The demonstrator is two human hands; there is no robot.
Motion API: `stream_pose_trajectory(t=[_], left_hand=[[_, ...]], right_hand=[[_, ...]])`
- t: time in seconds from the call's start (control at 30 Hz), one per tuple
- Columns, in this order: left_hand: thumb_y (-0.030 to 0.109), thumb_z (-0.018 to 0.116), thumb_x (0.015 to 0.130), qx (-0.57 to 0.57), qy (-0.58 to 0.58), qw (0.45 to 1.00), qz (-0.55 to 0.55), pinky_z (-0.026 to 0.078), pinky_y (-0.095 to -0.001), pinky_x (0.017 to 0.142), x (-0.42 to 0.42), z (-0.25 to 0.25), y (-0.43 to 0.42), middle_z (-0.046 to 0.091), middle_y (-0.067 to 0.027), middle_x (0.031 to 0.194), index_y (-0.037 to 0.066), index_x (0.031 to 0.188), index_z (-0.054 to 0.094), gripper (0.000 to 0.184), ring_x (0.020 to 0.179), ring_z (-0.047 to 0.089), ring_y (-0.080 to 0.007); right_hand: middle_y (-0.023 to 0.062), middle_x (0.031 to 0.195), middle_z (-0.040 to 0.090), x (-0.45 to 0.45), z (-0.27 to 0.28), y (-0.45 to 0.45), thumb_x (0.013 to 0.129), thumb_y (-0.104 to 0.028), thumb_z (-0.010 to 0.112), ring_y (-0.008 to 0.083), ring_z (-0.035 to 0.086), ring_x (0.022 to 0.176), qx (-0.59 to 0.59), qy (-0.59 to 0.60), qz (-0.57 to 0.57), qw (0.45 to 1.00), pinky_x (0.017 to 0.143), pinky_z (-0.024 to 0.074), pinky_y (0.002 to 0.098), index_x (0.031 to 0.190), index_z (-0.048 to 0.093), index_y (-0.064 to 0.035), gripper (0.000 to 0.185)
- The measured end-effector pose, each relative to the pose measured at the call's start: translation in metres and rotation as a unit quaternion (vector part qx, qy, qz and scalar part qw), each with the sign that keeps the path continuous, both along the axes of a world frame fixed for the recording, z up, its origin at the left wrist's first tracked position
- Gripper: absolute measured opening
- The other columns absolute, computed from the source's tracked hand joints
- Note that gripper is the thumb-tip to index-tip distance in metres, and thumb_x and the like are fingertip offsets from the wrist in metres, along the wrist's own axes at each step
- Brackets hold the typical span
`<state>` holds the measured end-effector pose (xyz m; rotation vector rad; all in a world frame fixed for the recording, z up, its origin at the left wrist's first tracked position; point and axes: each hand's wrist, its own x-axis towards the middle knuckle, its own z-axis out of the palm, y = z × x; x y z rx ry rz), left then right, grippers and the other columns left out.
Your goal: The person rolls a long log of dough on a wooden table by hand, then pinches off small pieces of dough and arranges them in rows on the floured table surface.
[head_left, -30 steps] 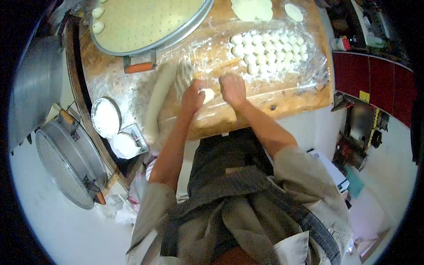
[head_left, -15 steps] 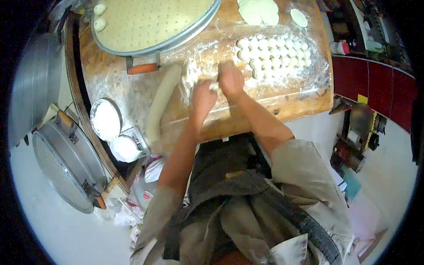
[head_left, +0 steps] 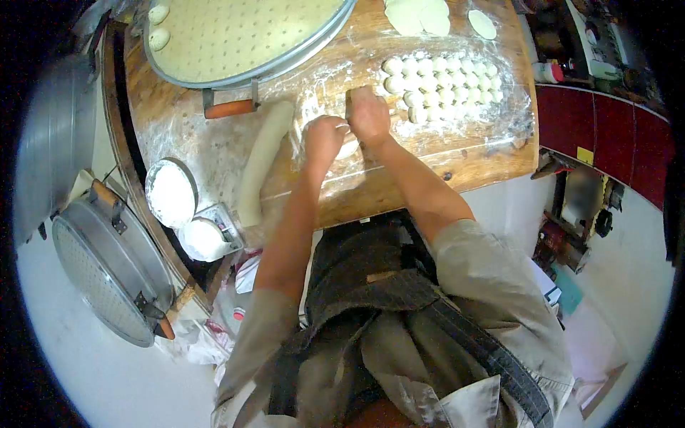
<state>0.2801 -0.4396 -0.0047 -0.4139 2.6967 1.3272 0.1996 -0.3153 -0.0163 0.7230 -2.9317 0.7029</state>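
Observation:
My left hand (head_left: pixel 325 143) is closed, its fingers pinching the edge of a small flat piece of dough (head_left: pixel 347 148) on the floured wooden table (head_left: pixel 342 202). Just right of it my right hand (head_left: pixel 369 116) is curled down over the work; whatever lies under its fingers is hidden. To the left of my hands a long roll of dough (head_left: pixel 262 162) lies on the wood. Rows of small floured dough pieces (head_left: pixel 444 87) sit to the right. Beyond them are flat dough rounds (head_left: pixel 421 16) and a single round (head_left: pixel 482 24).
A large round steamer tray (head_left: pixel 239 43) with an orange handle stands at the back left, two small buns on its rim side. A bowl of flour (head_left: pixel 170 192) and a white container on a scale (head_left: pixel 230 227) are at the left edge. Another steamer (head_left: pixel 107 264) is lower left.
Since a second ago, both hands have shifted relative to the table and closer together. The small dough piece, hidden half a second ago, shows again between and below them.

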Motion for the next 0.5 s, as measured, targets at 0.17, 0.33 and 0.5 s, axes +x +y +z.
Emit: stream_pose_trajectory(t=[0.17, 0.33, 0.5], left_hand=[[0.011, 0.069, 0.084, 0.308, -0.102, 0.917, 0.231, 0.053, -0.037, 0.081, 0.036, -0.027, -0.02, 0.071, -0.0174, 0.102, 0.004, 0.105, 0.072, 0.022, 0.088, 0.069, -0.0314], [0.019, 0.071, 0.086, -0.007, 0.012, 1.0, 0.015, 0.053, -0.0372, 0.084, 0.02, -0.008, -0.01, 0.072, -0.0193, 0.102, 0.004, 0.109, 0.072, 0.028, 0.092, 0.07, -0.0312], [0.017, 0.068, 0.086, 0.006, -0.014, 0.993, 0.121, 0.052, -0.0413, 0.085, 0.027, -0.011, -0.021, 0.071, -0.0206, 0.102, 0.003, 0.103, 0.073, 0.024, 0.096, 0.068, -0.0346]], right_hand=[[0.0169, 0.085, 0.058, 0.051, 0.008, 0.051, 0.081, -0.01, 0.058, 0.0376, 0.059, 0.079, 0.049, -0.049, 0.075, 0.995, 0.069, 0.0442, 0.0501, 0.083, 0.059, -0.0069, 0.004], [0.0173, 0.088, 0.057, 0.012, 0.0, 0.004, 0.082, -0.008, 0.058, 0.038, 0.057, 0.076, -0.009, -0.018, -0.007, 1.0, 0.07, 0.0432, 0.0511, 0.082, 0.058, -0.0058, 0.002], [0.0161, 0.086, 0.06, 0.043, 0.004, 0.034, 0.082, -0.008, 0.057, 0.0377, 0.059, 0.087, 0.058, -0.09, 0.024, 0.994, 0.074, 0.0441, 0.0511, 0.085, 0.062, -0.0071, 0.006]])
